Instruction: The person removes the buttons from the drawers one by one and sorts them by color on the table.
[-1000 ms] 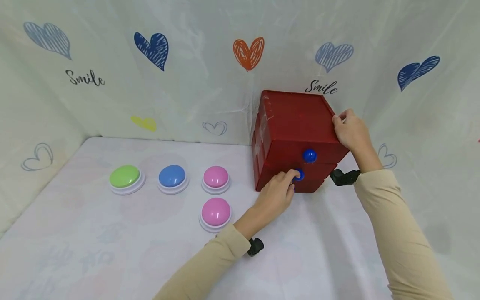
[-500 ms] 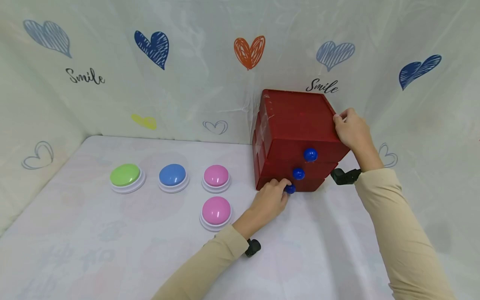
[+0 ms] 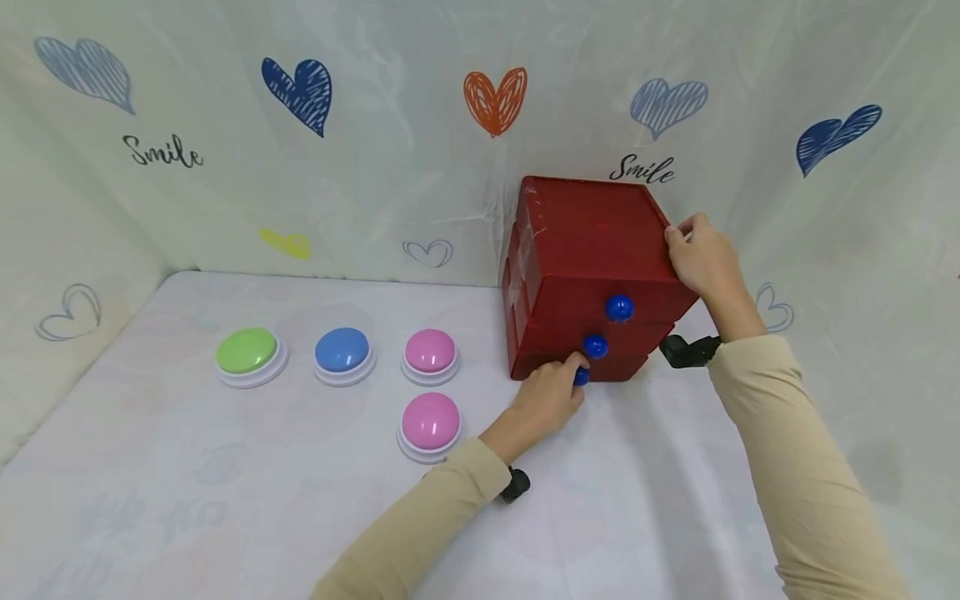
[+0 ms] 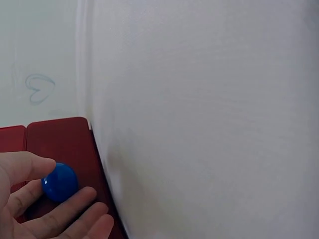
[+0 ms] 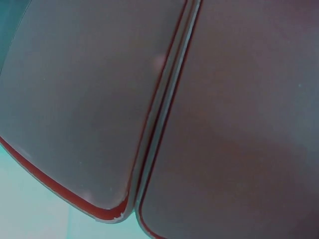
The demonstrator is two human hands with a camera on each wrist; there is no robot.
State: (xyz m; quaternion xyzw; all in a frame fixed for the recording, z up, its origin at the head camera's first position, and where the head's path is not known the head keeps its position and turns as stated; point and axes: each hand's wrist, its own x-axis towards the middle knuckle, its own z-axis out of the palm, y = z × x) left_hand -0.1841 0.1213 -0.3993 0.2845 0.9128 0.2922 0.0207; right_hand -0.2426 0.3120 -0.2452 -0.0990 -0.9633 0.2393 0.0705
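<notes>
At the back of the worktop (image 3: pixel 300 508), right of the middle and close to the pale backdrop (image 3: pixel 375 167), stands a red drawer box (image 3: pixel 600 237), upright and turned slightly so that its front and left side both show. It is built as a stack of three drawers, each front bearing a round blue knob: the upper knob (image 3: pixel 619 308), the middle knob (image 3: pixel 596 347) and the lowest knob (image 4: pixel 62 185). The box's top is closed over and the insides of the drawers are hidden, so what they contain cannot be told.

The person's left hand (image 3: pixel 546 397) is at the lowest drawer, thumb and fingers clamped on its knob; in the left wrist view the other fingers reach past the knob in front of the red panel. The right hand (image 3: pixel 705 257) holds the right edge of the box's top, its fingers bent at that edge.

Left of the box, well apart from it, a green button (image 3: pixel 247 350), a blue button (image 3: pixel 342 350) and a pink button (image 3: pixel 430 351) stand in a row on white bases. A second pink button (image 3: pixel 431 421) sits just in front of the first.
</notes>
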